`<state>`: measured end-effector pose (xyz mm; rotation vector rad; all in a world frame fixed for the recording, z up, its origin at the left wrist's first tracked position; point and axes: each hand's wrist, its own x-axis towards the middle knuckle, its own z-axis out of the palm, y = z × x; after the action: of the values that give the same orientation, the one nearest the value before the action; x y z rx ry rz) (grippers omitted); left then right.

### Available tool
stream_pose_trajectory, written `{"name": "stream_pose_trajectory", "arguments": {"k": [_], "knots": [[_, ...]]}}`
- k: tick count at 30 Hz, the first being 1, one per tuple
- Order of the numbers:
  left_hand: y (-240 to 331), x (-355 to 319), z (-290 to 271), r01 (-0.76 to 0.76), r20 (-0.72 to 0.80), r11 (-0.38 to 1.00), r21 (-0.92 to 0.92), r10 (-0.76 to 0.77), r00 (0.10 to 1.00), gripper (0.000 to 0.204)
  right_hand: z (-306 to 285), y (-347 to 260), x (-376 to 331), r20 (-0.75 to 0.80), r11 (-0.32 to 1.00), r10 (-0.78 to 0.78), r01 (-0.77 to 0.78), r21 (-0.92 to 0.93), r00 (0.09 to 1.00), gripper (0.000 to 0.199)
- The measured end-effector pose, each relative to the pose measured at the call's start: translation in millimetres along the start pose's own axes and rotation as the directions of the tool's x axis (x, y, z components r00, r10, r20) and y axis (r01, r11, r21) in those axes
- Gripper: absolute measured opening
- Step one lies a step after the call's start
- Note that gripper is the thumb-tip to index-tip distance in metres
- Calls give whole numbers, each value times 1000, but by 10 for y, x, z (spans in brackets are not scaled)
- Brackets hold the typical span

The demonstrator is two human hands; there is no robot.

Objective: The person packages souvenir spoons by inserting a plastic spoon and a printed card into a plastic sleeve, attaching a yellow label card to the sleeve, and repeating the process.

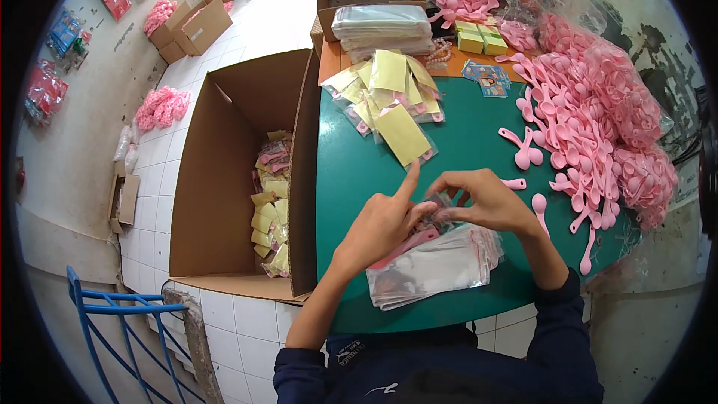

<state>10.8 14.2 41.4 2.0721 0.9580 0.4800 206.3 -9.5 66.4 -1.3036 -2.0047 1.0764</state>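
My left hand point(378, 223) has its index finger stretched out, while the thumb and other fingers close on a small clear plastic bag point(441, 200). From the right, my right hand point(488, 199) pinches the same bag between thumb and curled fingers. Something pink point(420, 239), partly hidden by my left hand, shows just below the bag. Under both hands lies a stack of flat clear bags point(434, 269). Just beyond my left fingertip is a bagged yellow card point(404, 135), part of a pile of such packets point(359, 90). A single pink spoon point(539, 209) lies beside my right wrist.
A large heap of pink spoons point(572, 116) covers the right of the green table point(464, 120). Small printed cards point(490, 81) and yellow card stacks point(480, 39) lie at the back. An open cardboard box point(224, 179) holding packets stands left, near a blue metal frame point(123, 307).
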Motion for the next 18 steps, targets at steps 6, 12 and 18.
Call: {"name": "stream_pose_trajectory", "arguments": {"k": [6,12,18], "knots": [[-19,-65,-35,8,24,997,-82,-6,1000,74,53,163,-12,201,961,128,-172,215,971,20],[-315,-214,-298,-73,159,959,-272,120,980,66,-44,288,-72,8,797,139,-116,593,990,11],[-262,-226,-244,87,28,843,-531,-85,996,59,-70,127,-98,57,826,264,-256,502,963,15]]}}
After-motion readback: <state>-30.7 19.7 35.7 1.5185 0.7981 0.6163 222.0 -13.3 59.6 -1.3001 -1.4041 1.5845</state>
